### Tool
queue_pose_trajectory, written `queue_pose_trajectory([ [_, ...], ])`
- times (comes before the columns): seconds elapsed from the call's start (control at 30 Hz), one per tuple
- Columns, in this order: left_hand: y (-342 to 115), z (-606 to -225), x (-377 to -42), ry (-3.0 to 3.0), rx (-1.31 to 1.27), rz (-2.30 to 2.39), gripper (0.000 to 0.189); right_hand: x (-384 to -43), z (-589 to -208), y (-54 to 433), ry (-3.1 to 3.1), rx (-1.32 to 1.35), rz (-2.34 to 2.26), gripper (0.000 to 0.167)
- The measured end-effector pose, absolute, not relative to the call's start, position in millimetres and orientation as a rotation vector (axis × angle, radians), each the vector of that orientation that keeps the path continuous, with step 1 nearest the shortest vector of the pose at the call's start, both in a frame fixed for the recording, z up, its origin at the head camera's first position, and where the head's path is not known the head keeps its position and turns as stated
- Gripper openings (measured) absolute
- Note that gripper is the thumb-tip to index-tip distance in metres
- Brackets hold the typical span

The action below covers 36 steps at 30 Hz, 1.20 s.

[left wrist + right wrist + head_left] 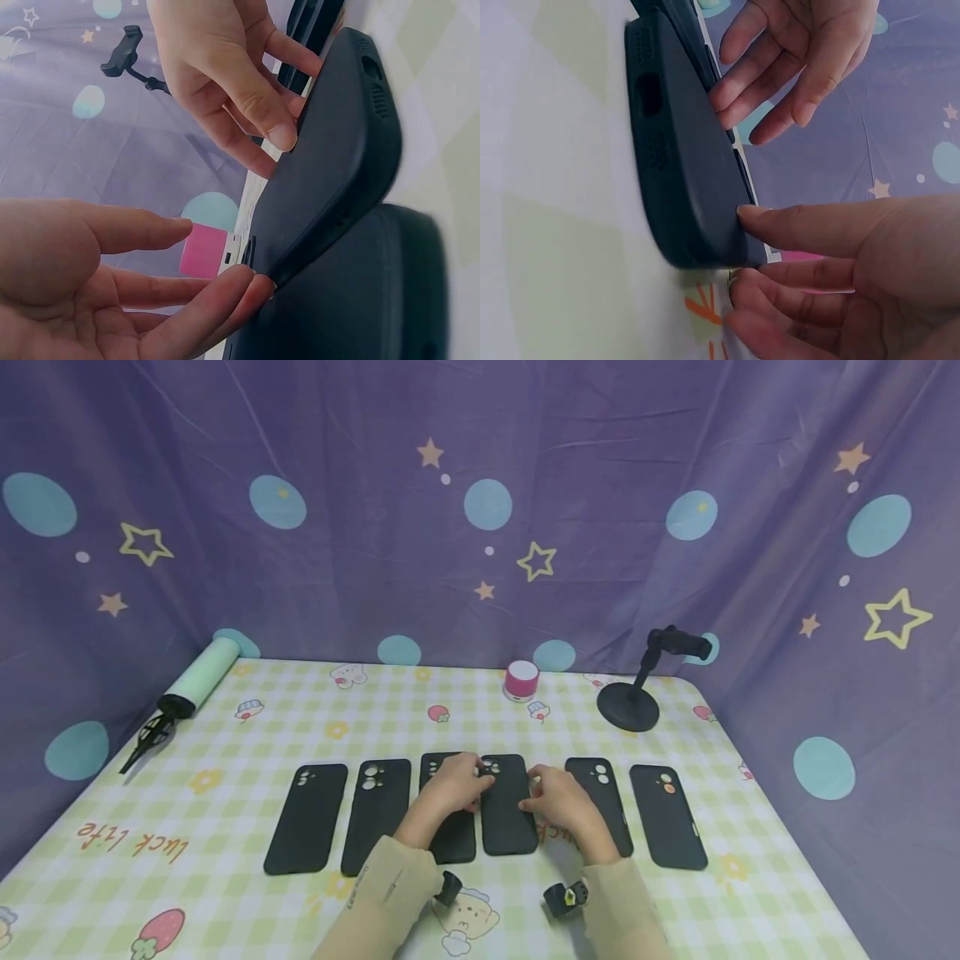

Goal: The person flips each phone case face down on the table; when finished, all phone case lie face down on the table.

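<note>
Several black phone cases lie in a row, backs up, with camera cutouts at the far ends. My right hand (564, 800) pinches the right edge of a middle phone case (510, 818); its thumb lies on the back and its fingers at the side. At that case's left edge, the fingertips of my left hand (452, 783) touch it, the thumb held apart, as the left wrist view shows. Left of it is a neighbouring phone case (455, 843), partly covered by my left hand. Another phone case (603, 793) lies beyond my right hand.
Two phone cases lie at the left, one a dark phone case (306, 818). At the back stand a pink cylinder (521, 681) and a black phone stand (628, 708). A mint-green tube (204, 672) lies at the left edge. A purple curtain (360, 585) hangs behind the checked tablecloth (247, 918).
</note>
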State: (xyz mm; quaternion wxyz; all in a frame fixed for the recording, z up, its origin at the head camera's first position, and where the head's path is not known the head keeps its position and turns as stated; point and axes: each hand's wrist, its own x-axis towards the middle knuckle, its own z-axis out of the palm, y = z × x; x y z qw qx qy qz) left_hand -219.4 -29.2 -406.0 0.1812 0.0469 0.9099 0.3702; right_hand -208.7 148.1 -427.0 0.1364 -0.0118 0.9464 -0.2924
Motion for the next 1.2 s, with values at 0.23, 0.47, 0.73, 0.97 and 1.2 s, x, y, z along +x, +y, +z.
queue_pose_trajectory([
  [0.23, -30, -406, -219, 2.569, 0.131, 1.055, 0.039, -209, -429, 153, 2.692, -0.041, -0.958, 0.049],
  [0.47, -34, -404, -222, 2.585, 0.216, 1.188, 0.038, -211, -430, 175, 2.628, -0.135, -1.174, 0.05],
  [0.73, -19, -407, -222, 2.592, 0.35, 1.317, 0.04, -212, -423, 221, 2.598, -0.286, -1.386, 0.052],
  [0.97, 5, -411, -219, 2.561, 0.372, 1.451, 0.049, -209, -420, 256, 2.72, -0.246, -1.368, 0.053],
  [1.2, 34, -413, -212, 2.521, 0.399, 1.458, 0.051, -201, -428, 297, 2.573, -0.122, -1.633, 0.056],
])
